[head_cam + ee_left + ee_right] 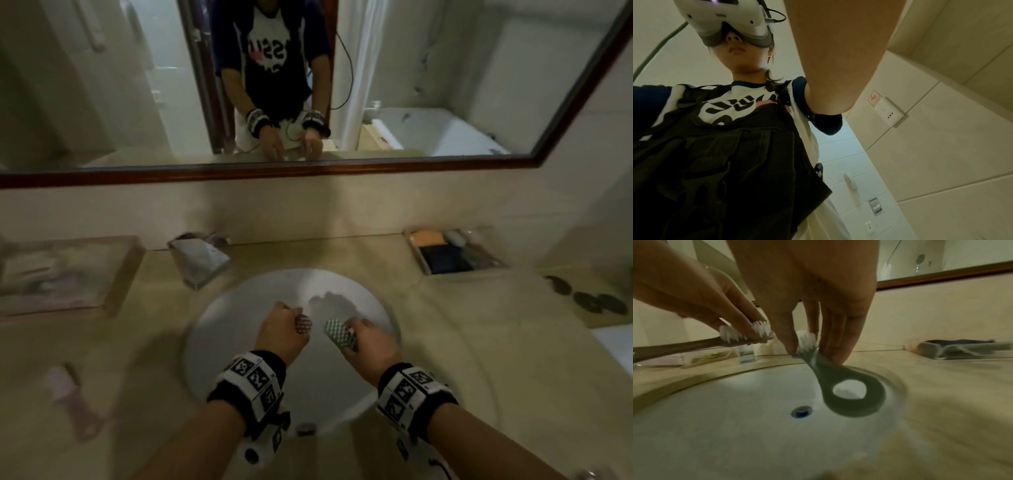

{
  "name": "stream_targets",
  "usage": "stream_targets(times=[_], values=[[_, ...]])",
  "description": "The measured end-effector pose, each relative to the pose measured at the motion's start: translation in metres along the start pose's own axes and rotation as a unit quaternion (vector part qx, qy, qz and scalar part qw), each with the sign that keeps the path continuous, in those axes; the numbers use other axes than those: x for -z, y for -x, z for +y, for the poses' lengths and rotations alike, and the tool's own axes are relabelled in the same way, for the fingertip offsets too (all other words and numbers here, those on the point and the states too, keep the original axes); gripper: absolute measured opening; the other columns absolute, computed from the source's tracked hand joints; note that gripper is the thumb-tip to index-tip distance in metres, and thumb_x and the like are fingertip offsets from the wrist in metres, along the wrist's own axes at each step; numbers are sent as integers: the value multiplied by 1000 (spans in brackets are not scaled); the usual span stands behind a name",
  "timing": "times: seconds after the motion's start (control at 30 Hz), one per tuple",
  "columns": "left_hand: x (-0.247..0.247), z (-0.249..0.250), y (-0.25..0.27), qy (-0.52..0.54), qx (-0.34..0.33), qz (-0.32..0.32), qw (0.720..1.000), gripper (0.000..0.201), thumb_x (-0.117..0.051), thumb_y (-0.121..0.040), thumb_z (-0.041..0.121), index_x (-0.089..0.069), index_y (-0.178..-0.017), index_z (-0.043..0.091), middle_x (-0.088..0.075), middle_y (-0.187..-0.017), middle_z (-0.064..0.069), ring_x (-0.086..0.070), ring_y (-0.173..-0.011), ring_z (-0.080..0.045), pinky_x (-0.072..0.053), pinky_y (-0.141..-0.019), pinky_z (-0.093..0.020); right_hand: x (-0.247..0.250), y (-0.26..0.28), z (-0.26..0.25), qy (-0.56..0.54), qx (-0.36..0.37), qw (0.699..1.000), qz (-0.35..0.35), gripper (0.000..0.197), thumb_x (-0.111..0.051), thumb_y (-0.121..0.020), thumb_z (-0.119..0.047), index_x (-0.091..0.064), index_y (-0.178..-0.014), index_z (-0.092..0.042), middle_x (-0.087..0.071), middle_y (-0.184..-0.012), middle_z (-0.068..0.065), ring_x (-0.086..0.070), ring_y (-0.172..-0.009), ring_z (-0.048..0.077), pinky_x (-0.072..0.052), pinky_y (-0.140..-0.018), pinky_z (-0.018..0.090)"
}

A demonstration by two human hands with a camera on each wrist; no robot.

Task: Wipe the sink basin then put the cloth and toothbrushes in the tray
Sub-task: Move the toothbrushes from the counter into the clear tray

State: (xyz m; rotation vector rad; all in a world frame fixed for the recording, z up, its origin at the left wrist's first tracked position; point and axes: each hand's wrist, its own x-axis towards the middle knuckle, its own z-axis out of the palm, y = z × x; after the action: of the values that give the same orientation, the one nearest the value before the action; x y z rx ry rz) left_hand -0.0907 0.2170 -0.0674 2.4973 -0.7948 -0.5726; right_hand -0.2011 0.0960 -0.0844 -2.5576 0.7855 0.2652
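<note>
Both hands hover over the white sink basin [236,308]. My left hand [294,318] pinches a pink toothbrush [303,323] by its bristled head. My right hand [352,330] pinches a green toothbrush [340,335] the same way. In the right wrist view the right hand's fingertips [793,348] clamp the white bristles, and the green toothbrush's [849,386] looped handle hangs over the basin [725,426] near the drain [802,411]. The left hand [731,321] holds the pink toothbrush [694,345] level beside it. A tray [419,255] with orange and dark blue cloths sits at the back right. The left wrist view shows no hand.
A clear box [120,274] stands on the counter at the back left, a clear holder [198,260] beside it. A pale pink item [68,394] lies on the front left counter. Dark round things [589,299] lie at the far right. A mirror [308,85] spans the wall.
</note>
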Motion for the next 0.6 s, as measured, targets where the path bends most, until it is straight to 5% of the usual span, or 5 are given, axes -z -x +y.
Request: stream_targets(times=[0.1,0.4,0.53,0.6], values=[[-24,55,-8,21,-1,4,1000,50,-60,-88,21,-50,-136,11,-49,-131,-10,-55,-116,-26,-41,-99,-27,30,10,59,10,-21,1000,20,40,-50,-93,-31,-46,-130,-16,-54,-128,11,-56,-113,30,-47,-93,36],[-51,177,-68,55,-41,0,998,46,-56,-90,16,-53,-134,5,-55,-133,-18,-55,-121,-31,-44,-100,-32,96,-6,164,-11,-105,992,64,45,-51,-93,-27,-41,-135,-15,-57,-129,11,-57,-117,28,-46,-95,34],[-55,227,-112,110,-47,-7,993,30,-58,-90,11,-64,-109,-11,-65,-116,-28,-62,-109,-37,-51,-93,-41,124,-18,197,-32,-134,985,105,48,-54,-91,-26,-40,-136,-13,-51,-134,10,-54,-119,26,-45,-95,32],[-62,248,-133,115,-57,-37,991,18,-59,-89,15,-63,-89,-3,-67,-109,-28,-64,-104,-37,-51,-89,-43,139,-23,215,-39,-142,982,115,49,-55,-91,-26,-41,-136,-15,-52,-134,10,-54,-119,26,-46,-94,32]])
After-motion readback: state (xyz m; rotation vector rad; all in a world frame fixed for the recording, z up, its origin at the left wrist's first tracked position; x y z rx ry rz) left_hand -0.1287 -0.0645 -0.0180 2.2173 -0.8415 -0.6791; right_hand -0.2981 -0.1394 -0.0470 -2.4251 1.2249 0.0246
